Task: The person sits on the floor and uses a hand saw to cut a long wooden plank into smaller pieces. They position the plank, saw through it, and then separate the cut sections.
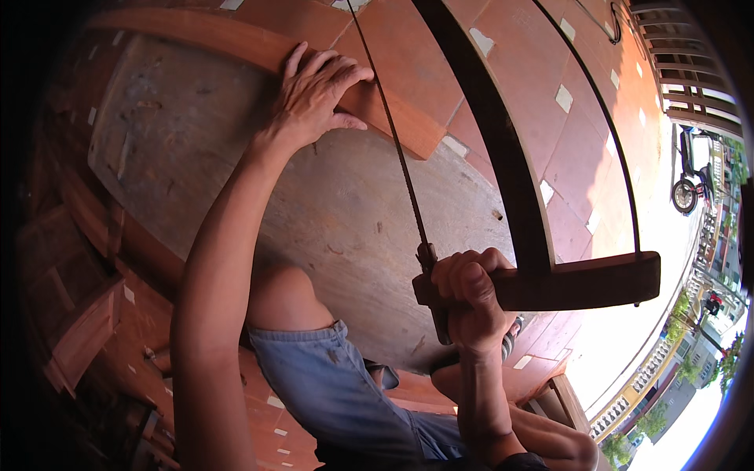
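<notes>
A reddish-brown wooden beam (236, 41) runs from the upper left and lies across a worn board (345, 196). My left hand (318, 94) spans the beam near its right end, fingers over the far side and thumb at the near side. In my right hand (475, 298) is the end bar of a wooden frame saw (510, 149), with the fist closed around it beside the blade fitting. The thin toothed blade (404, 169) crosses the beam just right of my left fingers. I cannot make out whether it has cut into the wood.
Red floor tiles (565, 149) with pale inserts surround the board. My bent knee (287, 298) is close to its near edge. Wooden pieces (86, 330) lie at left. A slatted rail (695, 71) and a parked motorbike (691, 177) are at far right, in bright daylight.
</notes>
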The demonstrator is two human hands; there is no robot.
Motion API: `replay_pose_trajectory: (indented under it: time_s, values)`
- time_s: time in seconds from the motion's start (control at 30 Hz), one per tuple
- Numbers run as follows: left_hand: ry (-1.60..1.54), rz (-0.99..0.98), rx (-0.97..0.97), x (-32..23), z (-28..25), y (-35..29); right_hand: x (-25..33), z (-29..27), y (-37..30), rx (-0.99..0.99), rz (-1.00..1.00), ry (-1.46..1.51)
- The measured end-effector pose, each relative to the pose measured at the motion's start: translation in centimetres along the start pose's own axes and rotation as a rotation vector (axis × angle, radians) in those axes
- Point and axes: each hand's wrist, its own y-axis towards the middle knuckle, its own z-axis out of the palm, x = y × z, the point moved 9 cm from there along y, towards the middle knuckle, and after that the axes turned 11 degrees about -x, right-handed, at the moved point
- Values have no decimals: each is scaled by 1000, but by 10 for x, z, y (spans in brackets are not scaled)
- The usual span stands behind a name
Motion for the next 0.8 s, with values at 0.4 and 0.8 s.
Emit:
replay_pose_trajectory:
  time_s: [0.4,0.8]
  values:
    - [14,-19,45,3,2,1,-2,5,5,5,7,-5]
    - [8,-13,7,4,1,-1,-2,6,2,6,3,-28]
